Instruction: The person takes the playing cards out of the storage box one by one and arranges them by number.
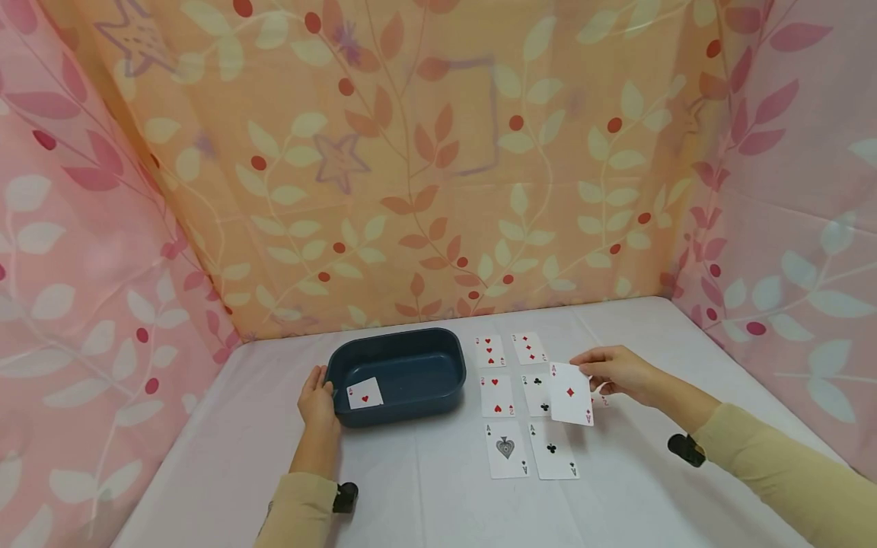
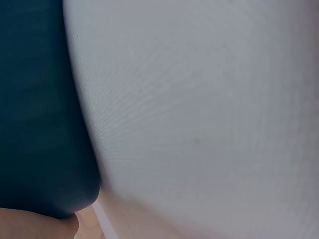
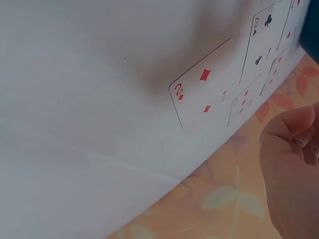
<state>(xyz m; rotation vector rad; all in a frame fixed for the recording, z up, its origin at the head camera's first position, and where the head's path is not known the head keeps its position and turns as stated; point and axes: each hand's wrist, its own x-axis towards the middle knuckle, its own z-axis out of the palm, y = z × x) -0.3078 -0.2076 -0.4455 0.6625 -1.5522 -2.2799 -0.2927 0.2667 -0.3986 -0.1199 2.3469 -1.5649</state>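
Observation:
My right hand (image 1: 620, 374) pinches the ace of diamonds (image 1: 570, 394) by its upper right edge, above the table. That card overlaps the two of clubs (image 1: 534, 384) in the head view. Under the right hand lies the two of diamonds (image 3: 204, 92), mostly hidden in the head view. At the left, my left hand (image 1: 318, 403) holds the left end of a dark blue tub (image 1: 404, 415). Inside the tub, the ace of hearts (image 1: 365, 393) lies face up near the left end. The left wrist view shows the tub's wall (image 2: 40, 99) close up.
Face up in rows right of the tub are the three of hearts (image 1: 490, 352), three of diamonds (image 1: 528, 348), two of hearts (image 1: 497, 396), ace of spades (image 1: 506, 450) and ace of clubs (image 1: 553, 452). Patterned cloth (image 1: 411, 152) encloses the white table (image 1: 438, 502) at back and sides.

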